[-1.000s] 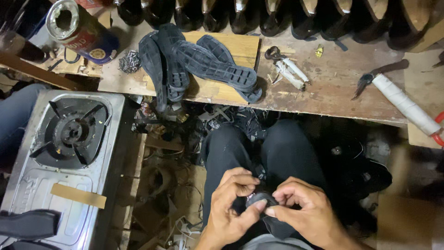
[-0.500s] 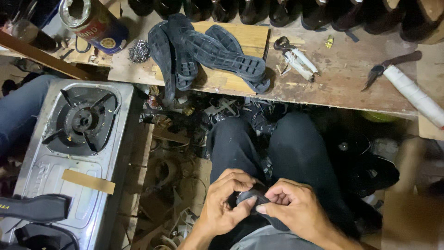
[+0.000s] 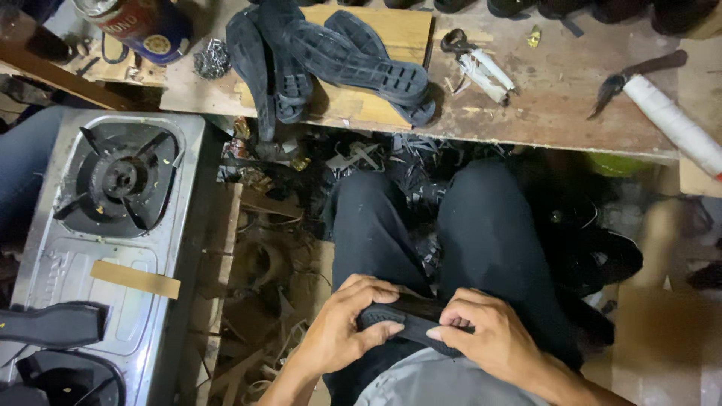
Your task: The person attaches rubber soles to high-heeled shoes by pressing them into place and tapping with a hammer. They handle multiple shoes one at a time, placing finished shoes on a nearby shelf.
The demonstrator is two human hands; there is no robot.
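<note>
A black rubber sole (image 3: 410, 319) is lying across the person's lap, and both hands are closing on it: the left hand (image 3: 342, 334) is pinching one end, the right hand (image 3: 492, 342) is pressing the other. Beyond the knees, a scratched wooden bench (image 3: 556, 98) is holding more ridged soles (image 3: 331, 60) (stacked in a pile) and a round tin (image 3: 143, 26). A steel gas stove (image 3: 113, 218) is sitting to the left.

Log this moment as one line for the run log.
left hand: grips black sole piece | right hand: pinches same piece | place: over lap | nearby: soles on bench, gas stove
</note>
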